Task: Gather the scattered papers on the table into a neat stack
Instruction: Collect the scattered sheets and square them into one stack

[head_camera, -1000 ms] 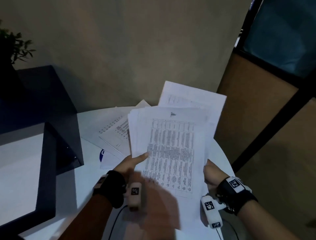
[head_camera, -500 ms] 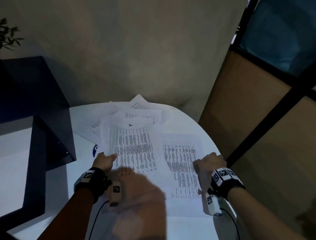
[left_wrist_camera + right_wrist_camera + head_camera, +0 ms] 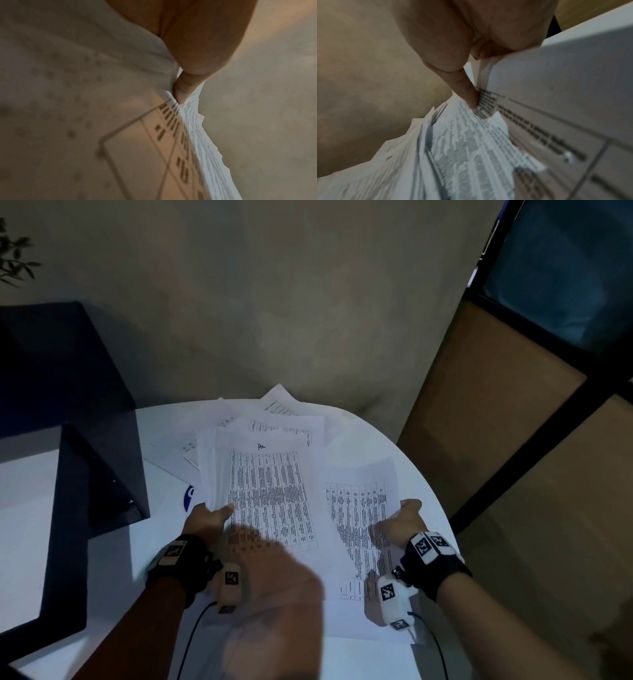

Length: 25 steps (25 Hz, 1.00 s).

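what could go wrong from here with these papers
1. The left hand pinches the thick bundle of white printed sheets by one edge, and its edges are ragged, so sheets could slip out.
2. Loose white sheets poke past the round white table's far rim and might slide off.
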Available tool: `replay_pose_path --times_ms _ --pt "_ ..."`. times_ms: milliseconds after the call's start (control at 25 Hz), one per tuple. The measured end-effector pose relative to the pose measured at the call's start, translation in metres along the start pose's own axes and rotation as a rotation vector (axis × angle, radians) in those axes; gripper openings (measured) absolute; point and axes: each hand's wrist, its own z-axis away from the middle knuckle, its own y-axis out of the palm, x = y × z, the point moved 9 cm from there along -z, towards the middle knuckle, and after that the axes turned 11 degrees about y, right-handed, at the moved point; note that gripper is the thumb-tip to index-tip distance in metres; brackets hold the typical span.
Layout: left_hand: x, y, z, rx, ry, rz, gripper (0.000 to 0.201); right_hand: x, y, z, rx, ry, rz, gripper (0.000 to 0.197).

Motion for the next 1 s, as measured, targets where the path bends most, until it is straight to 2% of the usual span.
replay_pose_path --times_ms 80,120,200,280,480,520,600,640,720,760,800,880,1000 --pt "-0.004 0.0 0.002 -0.001 -0.003 0.001 0.05 -0.005 -0.004 0.002 0.01 -0.03 0.058 0.027" --pt "-0.004 -0.001 0.004 0.006 -0.002 0.007 0.052 -0.009 -0.005 0.002 0.028 -0.049 0.056 0.017" --pt "-0.004 0.0 0.002 0.02 -0.003 0.0 0.047 -0.015 -0.017 -0.005 0.056 -0.081 -0.035 0.015" --pt "-0.003 -0.003 0.003 0.01 -0.026 -0.01 0.035 -0.012 -0.039 -0.005 0.023 -0.104 -0.157 0.006" --pt "0.0 -0.004 0.008 0.002 -0.061 0.106 0.056 0.027 -0.123 0.0 -0.17 -0.187 -0.555 0.005" --pt "-0.001 -0.006 0.01 -0.001 -0.08 0.135 0.059 0.041 -0.134 0.0 -0.161 -0.22 -0.615 0.02" --pt "0.0 -0.004 0.011 0.039 -0.075 0.011 0.052 0.063 -0.139 -0.012 -0.049 -0.311 -0.714 0.07" --pt "0.002 -0.005 0.011 0.022 -0.07 -0.071 0.043 0.073 -0.131 -0.016 0.039 -0.347 -0.766 0.079" --pt "-0.003 -0.01 0.012 -0.03 0.007 -0.117 0.038 0.096 -0.1 -0.007 0.22 -0.421 -0.81 0.051" --pt "-0.003 -0.01 0.011 -0.038 0.002 -0.077 0.038 0.107 -0.08 0.004 0.289 -0.432 -0.765 0.04" --pt "-0.008 -0.012 0.013 -0.045 0.021 -0.057 0.038 0.115 -0.06 0.012 0.331 -0.452 -0.698 0.036" --pt "-0.01 -0.014 0.008 -0.042 0.042 0.017 0.039 0.12 -0.026 0.025 0.285 -0.459 -0.544 0.032" --pt "-0.005 -0.013 0.01 -0.051 -0.019 0.08 0.045 0.115 0.032 0.016 0.133 -0.408 -0.16 0.031"
